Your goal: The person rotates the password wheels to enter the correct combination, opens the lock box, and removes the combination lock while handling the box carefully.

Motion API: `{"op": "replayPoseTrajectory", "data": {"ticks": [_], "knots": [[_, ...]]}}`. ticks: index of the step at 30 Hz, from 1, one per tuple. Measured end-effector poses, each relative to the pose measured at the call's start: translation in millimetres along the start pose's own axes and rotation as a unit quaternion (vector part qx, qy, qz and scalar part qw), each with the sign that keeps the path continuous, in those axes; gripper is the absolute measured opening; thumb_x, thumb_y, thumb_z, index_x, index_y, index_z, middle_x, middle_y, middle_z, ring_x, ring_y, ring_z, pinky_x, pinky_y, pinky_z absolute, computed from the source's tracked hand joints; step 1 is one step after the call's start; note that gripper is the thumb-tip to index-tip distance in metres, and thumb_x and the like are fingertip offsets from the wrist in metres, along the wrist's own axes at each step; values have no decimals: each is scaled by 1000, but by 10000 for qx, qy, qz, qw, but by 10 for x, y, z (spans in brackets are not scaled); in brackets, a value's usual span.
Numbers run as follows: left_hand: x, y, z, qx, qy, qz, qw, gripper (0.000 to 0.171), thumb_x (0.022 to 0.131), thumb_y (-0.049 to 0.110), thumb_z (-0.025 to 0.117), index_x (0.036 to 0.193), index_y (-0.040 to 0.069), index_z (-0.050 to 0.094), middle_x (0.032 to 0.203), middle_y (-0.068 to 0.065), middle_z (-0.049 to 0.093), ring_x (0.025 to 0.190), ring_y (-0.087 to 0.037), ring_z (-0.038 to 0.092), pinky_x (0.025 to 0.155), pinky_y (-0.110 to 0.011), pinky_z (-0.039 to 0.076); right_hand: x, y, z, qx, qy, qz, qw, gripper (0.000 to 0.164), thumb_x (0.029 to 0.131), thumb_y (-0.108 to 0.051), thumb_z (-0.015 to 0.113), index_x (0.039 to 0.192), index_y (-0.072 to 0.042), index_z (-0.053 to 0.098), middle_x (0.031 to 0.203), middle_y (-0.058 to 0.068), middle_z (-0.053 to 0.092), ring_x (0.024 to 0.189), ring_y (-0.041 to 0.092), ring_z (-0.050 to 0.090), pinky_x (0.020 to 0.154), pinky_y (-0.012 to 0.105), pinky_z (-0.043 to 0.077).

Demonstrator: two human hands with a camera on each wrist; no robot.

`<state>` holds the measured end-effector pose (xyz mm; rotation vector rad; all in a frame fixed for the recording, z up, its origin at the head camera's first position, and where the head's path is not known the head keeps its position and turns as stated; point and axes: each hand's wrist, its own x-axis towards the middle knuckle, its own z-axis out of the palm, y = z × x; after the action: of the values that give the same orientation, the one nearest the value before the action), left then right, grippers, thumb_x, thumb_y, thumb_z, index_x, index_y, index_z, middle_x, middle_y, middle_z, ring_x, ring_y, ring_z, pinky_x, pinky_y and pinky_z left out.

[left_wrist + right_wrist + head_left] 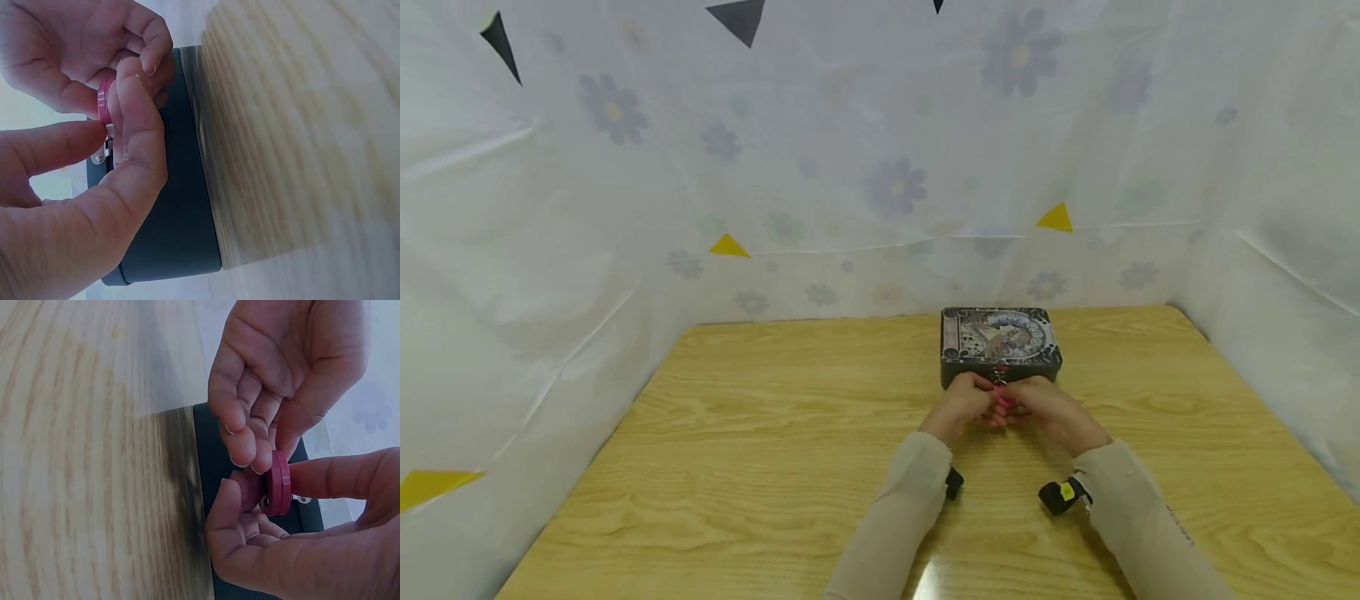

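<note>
A dark tin box with a printed picture on its lid lies closed on the table. At its front latch is a small pink-red padlock with a metal shackle. My left hand pinches the padlock from the left, its thumb and fingertips at the padlock's edge. From the right, my right hand pinches it too, thumb on one face and fingers behind. In the left wrist view the padlock shows edge-on between both hands. Fingers hide part of the latch and shackle.
The wood-grain table extends to the left and in front of the box. A white curtain with flower prints rises behind the table and along both sides. A black wrist-camera mount sits by the right sleeve.
</note>
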<state>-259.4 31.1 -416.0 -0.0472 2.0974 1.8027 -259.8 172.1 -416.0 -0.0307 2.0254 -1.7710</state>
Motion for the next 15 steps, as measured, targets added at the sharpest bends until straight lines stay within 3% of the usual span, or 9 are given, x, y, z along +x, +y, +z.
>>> {"op": "replayPoseTrajectory", "data": {"ticks": [12,15], "knots": [[-4,1,11,-3,61,-49,10000,11,96,-3,51,106,-6,53,79,-22,68,71,-33,70,65,-37,59,-22,2,7,-184,-12,-97,9998,29,99,-5,43,110,17,57,78,0,63,70,9,60,68,24,55],[-11,11,18,22,99,-38,9999,9,96,-3,51,104,-6,54,79,-22,67,69,-32,69,64,-37,59,-21,-7,3,-119,0,-18,9999,27,98,-5,44,108,16,57,78,0,63,70,9,61,69,25,55]]}}
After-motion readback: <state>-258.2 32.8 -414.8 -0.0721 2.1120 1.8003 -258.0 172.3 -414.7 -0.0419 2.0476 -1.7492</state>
